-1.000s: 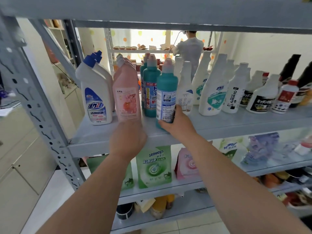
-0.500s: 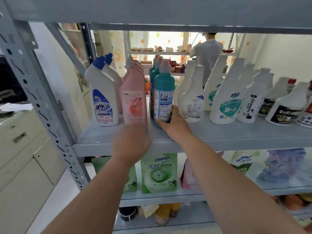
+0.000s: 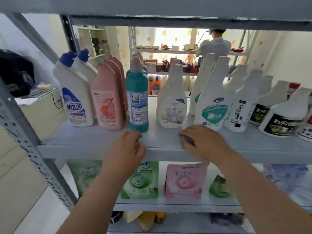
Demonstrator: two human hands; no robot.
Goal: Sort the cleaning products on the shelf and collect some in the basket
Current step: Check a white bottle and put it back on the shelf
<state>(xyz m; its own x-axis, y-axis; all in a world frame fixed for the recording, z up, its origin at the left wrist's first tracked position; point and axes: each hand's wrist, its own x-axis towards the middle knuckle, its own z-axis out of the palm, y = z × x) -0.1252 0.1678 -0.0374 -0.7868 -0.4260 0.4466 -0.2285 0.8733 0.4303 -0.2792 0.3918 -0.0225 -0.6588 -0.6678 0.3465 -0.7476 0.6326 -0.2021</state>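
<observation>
A grey metal shelf (image 3: 91,141) carries rows of cleaning bottles. From the left stand white bottles with blue caps (image 3: 74,95), pink bottles (image 3: 106,102), a teal bottle (image 3: 138,100) with more behind it, and white spray bottles (image 3: 172,102). My left hand (image 3: 128,147) hovers at the shelf's front edge just below the teal bottle, fingers loosely curled, holding nothing. My right hand (image 3: 202,142) lies over the front edge below a white bottle with a teal label (image 3: 214,107), also empty. No basket is in view.
Further right stand an "Oil enemy" bottle (image 3: 239,108) and black-labelled bottles (image 3: 283,119). The shelf below holds green (image 3: 141,181) and pink refill pouches (image 3: 185,181). A perforated upright (image 3: 22,132) is at left. A person (image 3: 214,46) stands at a far shelf.
My right hand has let go of the teal bottle and moved right along the shelf edge. My left hand drew back from the pink bottle. The teal bottle now stands alone in line.
</observation>
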